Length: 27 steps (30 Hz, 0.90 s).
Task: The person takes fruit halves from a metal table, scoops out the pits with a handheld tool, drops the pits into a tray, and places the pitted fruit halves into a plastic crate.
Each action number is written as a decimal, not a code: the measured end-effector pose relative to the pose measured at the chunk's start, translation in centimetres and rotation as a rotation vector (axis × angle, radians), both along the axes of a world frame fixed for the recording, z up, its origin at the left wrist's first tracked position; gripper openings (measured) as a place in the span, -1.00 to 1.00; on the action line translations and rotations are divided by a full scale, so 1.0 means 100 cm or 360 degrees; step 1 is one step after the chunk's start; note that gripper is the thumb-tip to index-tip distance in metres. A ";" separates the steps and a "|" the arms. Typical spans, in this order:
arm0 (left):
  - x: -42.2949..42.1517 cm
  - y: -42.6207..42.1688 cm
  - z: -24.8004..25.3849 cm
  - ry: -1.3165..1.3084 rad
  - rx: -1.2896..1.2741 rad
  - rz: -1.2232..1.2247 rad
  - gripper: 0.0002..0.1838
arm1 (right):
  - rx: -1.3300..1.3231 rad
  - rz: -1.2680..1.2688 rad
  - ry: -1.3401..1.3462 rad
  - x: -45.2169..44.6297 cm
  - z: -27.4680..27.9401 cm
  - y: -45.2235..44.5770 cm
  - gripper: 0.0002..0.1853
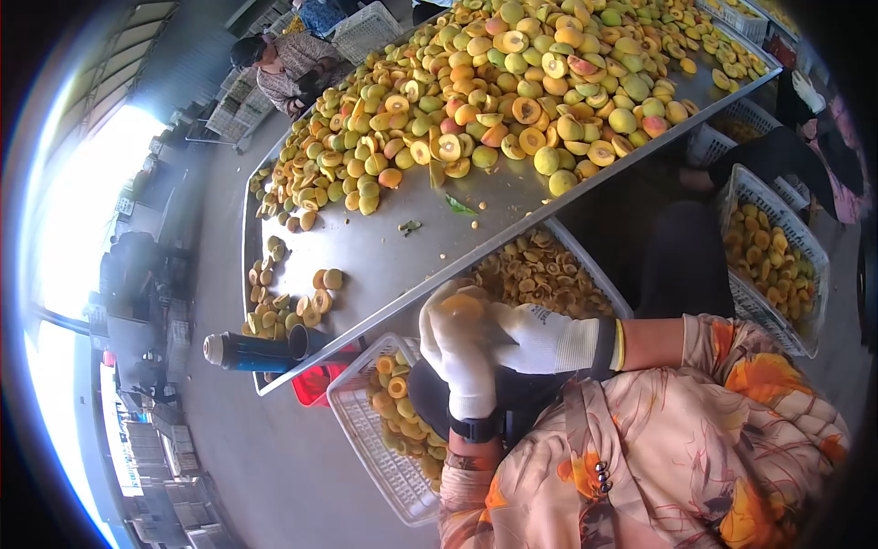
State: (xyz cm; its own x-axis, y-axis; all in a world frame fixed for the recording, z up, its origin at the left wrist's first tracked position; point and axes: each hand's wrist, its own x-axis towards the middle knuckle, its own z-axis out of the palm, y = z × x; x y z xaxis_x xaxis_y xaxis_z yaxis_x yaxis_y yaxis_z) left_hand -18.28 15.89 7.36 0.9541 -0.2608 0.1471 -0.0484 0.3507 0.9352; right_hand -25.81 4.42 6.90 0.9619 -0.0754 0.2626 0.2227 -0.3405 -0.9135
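A metal desk (366, 265) heaped with cut fruit (526, 111) fills our view, a dark bottle (261, 352) near its left corner. Then comes a white crate (340, 403) of fruit halves. Our gloved left hand (448, 352) curls its grip round a blurred fruit piece (463, 309); our right hand (530, 340) presses close beside it, its grip too blurred to tell.

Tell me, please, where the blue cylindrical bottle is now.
In the head view, the bottle is at left, by the lower-left corner of the silver metal table, near the red plastic container.
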 end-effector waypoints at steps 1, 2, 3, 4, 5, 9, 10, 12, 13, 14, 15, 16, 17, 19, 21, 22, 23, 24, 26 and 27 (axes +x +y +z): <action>-0.009 -0.002 0.001 -0.0017 0.0078 0.0060 -0.51 | 0.0026 -0.0017 -0.0067 -0.003 -0.002 0.001 -0.65; -0.013 -0.004 -0.002 -0.0099 0.0050 0.0080 -0.52 | -0.0039 0.0020 -0.0055 -0.006 -0.007 -0.001 -0.65; -0.016 -0.005 -0.006 -0.0176 0.0026 0.0109 -0.52 | -0.0104 0.0066 -0.0039 -0.009 -0.015 -0.004 -0.64; -0.020 -0.005 -0.005 -0.0166 0.0060 0.0117 -0.54 | -0.0165 0.0123 -0.0019 -0.012 -0.011 -0.005 -0.64; -0.022 -0.006 -0.004 -0.0153 0.0092 0.0135 -0.55 | 0.0107 0.0146 0.0116 -0.019 -0.005 -0.007 -0.66; -0.027 -0.012 -0.004 -0.0337 0.0123 0.0162 -0.63 | 0.0021 0.0406 0.0425 -0.032 0.031 -0.024 -0.66; -0.027 -0.010 -0.003 -0.0274 0.0127 0.0078 -0.64 | 0.0325 0.0517 0.0478 -0.029 0.029 -0.022 -0.66; -0.031 -0.011 0.004 -0.0190 0.0076 -0.0088 -0.65 | 0.0479 0.0674 0.0888 -0.036 0.042 -0.034 -0.80; -0.031 -0.010 0.004 -0.0156 0.0069 -0.0196 -0.65 | 0.0658 0.0776 0.1158 -0.036 0.045 -0.039 -0.85; -0.029 -0.010 0.007 -0.0147 0.0056 -0.0278 -0.61 | 0.0902 0.0893 0.1226 -0.035 0.042 -0.041 -0.87; -0.030 -0.011 0.011 -0.0134 0.0044 -0.0370 -0.57 | 0.1155 0.0998 0.1290 -0.036 0.038 -0.043 -0.88; -0.031 -0.011 0.021 -0.0026 0.0076 -0.0381 -0.54 | 0.1407 0.1096 0.1342 -0.037 0.033 -0.046 -0.87; -0.032 -0.008 0.035 0.0073 0.0109 -0.0398 -0.51 | 0.1570 0.1236 0.1361 -0.037 0.030 -0.049 -0.86; -0.025 -0.015 0.025 0.0181 -0.0195 -0.0387 -0.44 | 0.1906 0.1523 0.1356 -0.032 0.021 -0.053 -0.83; 0.001 0.010 -0.004 0.0164 -0.0061 -0.0049 -0.46 | 0.1826 0.1748 0.1304 -0.023 0.014 -0.054 -0.81; 0.013 0.028 -0.015 0.0134 0.0076 0.0105 -0.47 | 0.1718 0.1556 0.1351 -0.020 0.011 -0.060 -0.82; 0.025 0.065 -0.018 0.0035 0.0352 0.0163 -0.48 | 0.1609 0.1365 0.1393 -0.016 0.008 -0.067 -0.83; 0.036 0.101 -0.021 -0.0060 0.0630 0.0227 -0.50 | 0.1292 0.1138 0.1426 -0.012 0.009 -0.074 -0.86; 0.061 0.173 -0.014 0.0061 0.1579 0.0131 -0.55 | -0.0172 0.0747 0.1050 -0.006 -0.028 -0.087 -0.70; 0.075 0.197 -0.010 0.0289 0.2225 0.0031 -0.56 | -0.0726 0.0505 0.0700 -0.010 -0.063 -0.092 -0.63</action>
State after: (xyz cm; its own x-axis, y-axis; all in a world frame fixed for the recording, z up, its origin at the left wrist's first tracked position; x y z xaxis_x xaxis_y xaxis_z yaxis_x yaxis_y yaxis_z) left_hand -10.81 35.60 6.40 0.9367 -0.0737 -0.3423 0.1149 -0.8587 0.4994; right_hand -26.79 -4.77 0.58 0.9435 0.2511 -0.2165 0.0178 -0.6904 -0.7232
